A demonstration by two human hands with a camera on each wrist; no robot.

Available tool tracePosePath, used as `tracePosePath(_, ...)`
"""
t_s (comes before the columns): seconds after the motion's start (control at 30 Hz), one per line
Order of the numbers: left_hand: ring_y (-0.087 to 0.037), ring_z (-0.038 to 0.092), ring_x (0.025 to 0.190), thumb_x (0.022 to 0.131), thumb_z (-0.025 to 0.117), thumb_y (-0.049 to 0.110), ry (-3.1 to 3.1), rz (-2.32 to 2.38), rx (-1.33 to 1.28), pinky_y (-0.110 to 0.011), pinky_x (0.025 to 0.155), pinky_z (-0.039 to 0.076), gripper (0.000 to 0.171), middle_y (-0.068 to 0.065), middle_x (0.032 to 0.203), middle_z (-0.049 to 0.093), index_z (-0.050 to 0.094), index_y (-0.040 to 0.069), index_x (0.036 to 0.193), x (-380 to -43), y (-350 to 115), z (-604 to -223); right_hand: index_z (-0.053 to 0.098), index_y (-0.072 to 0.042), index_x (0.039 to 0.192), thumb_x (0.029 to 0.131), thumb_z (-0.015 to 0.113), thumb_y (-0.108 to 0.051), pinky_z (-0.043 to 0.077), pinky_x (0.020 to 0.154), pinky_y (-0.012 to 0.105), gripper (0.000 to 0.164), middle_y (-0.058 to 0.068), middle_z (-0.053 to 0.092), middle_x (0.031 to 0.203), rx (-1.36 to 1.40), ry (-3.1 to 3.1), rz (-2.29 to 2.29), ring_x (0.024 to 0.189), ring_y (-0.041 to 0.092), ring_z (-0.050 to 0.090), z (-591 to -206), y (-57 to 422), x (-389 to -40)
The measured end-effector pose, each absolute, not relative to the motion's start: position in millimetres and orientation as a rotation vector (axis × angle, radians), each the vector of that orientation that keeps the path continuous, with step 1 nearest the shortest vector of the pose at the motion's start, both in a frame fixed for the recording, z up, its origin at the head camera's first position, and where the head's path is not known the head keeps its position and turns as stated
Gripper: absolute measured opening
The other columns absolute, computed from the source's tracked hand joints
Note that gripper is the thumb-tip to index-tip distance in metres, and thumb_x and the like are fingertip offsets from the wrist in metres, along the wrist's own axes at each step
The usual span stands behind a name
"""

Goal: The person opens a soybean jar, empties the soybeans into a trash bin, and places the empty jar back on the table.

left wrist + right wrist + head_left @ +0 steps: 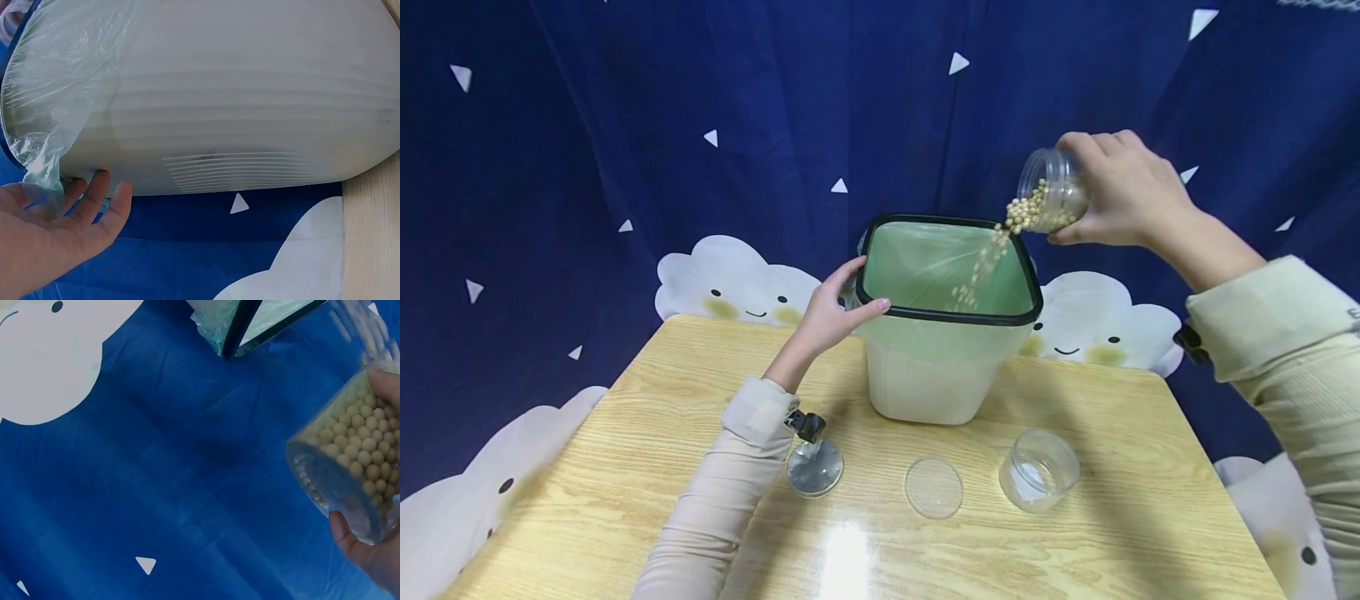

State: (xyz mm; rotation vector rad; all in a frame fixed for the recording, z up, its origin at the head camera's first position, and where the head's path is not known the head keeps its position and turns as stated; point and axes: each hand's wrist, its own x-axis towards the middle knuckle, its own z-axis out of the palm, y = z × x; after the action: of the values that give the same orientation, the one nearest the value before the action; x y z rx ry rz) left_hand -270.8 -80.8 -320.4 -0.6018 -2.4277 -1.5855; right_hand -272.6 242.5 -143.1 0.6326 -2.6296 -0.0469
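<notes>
A white trash can (pixel 928 379) with a black rim and a thin green bag liner (pixel 898 258) stands near the table's back edge. At its left side my left hand (pixel 831 312) holds the rim, thumb over the front edge. In the left wrist view its other fingers (pixel 94 200) curve along the outer wall by the gathered liner. Up to the right, my right hand (pixel 1123 187) grips a clear plastic jar (pixel 1051 187), tilted mouth-down toward the can. Pale round beans (pixel 1026 208) stream from it into the can; many beans (pixel 365 437) are still inside the jar.
On the wooden table (pixel 647 467) lie a silvery round lid (pixel 816 468) below my left wrist and a clear flat disc (pixel 933 487) in the middle. An open clear container (pixel 1060 462) stands to the right. Behind the table hangs a dark blue curtain (pixel 775 108).
</notes>
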Motion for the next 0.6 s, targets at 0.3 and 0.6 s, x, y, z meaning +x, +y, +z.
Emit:
tracePosePath(0.3, -0.022, 0.033, 0.128, 0.080, 0.068, 0.029, -2.433, -1.576, -0.590, -0.040, 0.103, 0.029, 0.071, -0.011, 0.141, 0.036, 0.035, 0.011, 0.140, -269.9, -81.7, -319.9, 0.038, -0.002, 0.126, 0.051, 0.085, -0.028, 0.037, 0.079, 0.060, 0.093, 0.030, 0.046, 0.115, 0.660, -2.592, -0.087, 0.101, 0.046, 0.040, -142.3, 241.8, -271.6)
tracePosePath(0.6, -0.023, 0.033, 0.128, 0.080, 0.068, 0.029, -2.419, -1.584, -0.603, -0.041, 0.102, 0.029, 0.071, -0.012, 0.141, 0.036, 0.035, 0.011, 0.140, -269.8, -82.1, -320.4, 0.039, -0.001, 0.127, 0.051, 0.084, -0.027, 0.037, 0.079, 0.060, 0.092, 0.030, 0.046, 0.117, 0.696, -2.557, -0.108, 0.101, 0.046, 0.040, -142.5, 241.2, -270.8)
